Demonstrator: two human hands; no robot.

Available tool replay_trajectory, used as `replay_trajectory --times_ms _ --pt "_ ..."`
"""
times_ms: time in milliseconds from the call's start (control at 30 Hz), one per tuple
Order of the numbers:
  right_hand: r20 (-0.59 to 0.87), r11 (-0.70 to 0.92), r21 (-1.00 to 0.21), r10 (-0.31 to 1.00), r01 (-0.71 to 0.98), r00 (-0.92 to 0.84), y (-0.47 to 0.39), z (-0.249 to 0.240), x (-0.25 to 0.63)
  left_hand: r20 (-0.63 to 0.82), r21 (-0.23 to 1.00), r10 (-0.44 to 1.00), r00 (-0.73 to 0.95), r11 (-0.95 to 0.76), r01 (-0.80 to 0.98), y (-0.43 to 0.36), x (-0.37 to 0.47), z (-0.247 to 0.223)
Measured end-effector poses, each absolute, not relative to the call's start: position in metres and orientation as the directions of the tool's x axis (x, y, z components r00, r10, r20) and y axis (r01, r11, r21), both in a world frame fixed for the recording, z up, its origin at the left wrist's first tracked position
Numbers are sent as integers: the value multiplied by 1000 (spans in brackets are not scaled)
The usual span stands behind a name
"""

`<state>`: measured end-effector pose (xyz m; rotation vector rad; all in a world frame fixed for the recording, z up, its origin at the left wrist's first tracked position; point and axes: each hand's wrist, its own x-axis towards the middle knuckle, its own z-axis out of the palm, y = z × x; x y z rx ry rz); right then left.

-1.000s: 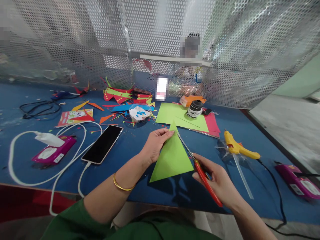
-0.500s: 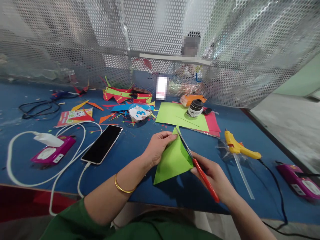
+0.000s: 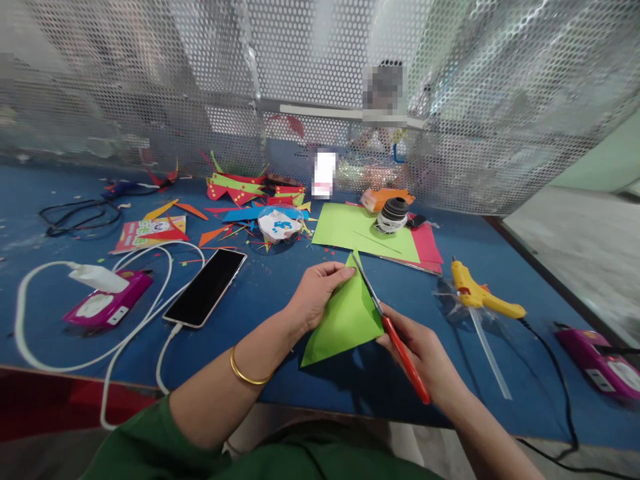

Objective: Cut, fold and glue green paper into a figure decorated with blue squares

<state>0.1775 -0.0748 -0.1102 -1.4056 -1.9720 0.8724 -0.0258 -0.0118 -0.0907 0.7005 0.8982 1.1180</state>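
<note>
Between my hands is a triangular piece of bright green paper (image 3: 341, 323), its narrow tip pointing away from me. My left hand (image 3: 320, 293) pinches it near the tip, thumb on top. Red-handled scissors (image 3: 404, 357) are in my right hand (image 3: 417, 343), whose fingers are partly hidden behind the handles. The blades lie along the paper's right edge and look nearly closed, reaching up to the tip. Beyond the tip lies a larger light-green sheet (image 3: 340, 227) on top of pink paper (image 3: 426, 245).
A yellow glue gun (image 3: 483, 297) with a clear glue stick lies right, near a purple power strip (image 3: 600, 363). On the left are a phone (image 3: 206, 288), a white cable and another power strip (image 3: 107, 300). Paper masks (image 3: 235, 189) and scraps lie by the perforated screen (image 3: 310, 80).
My right hand and the scissors have shifted slightly left. The green paper's lower corners have swung a little left too, while my left hand keeps its pinch.
</note>
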Motion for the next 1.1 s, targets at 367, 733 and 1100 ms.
replay_trajectory --times_ms 367,733,1100 --pt "82 94 -676 995 731 -52 -68 -105 181 -267 822 955 130 296 -486 -9 -29 -85" --pt "-12 -32 40 999 999 33 -36 -90 188 -320 717 933 -164 126 -685 16 -70 -54" --pt "-108 204 -245 966 948 -236 -2 -91 110 -383 730 905 -186 174 -661 23 -78 -49"
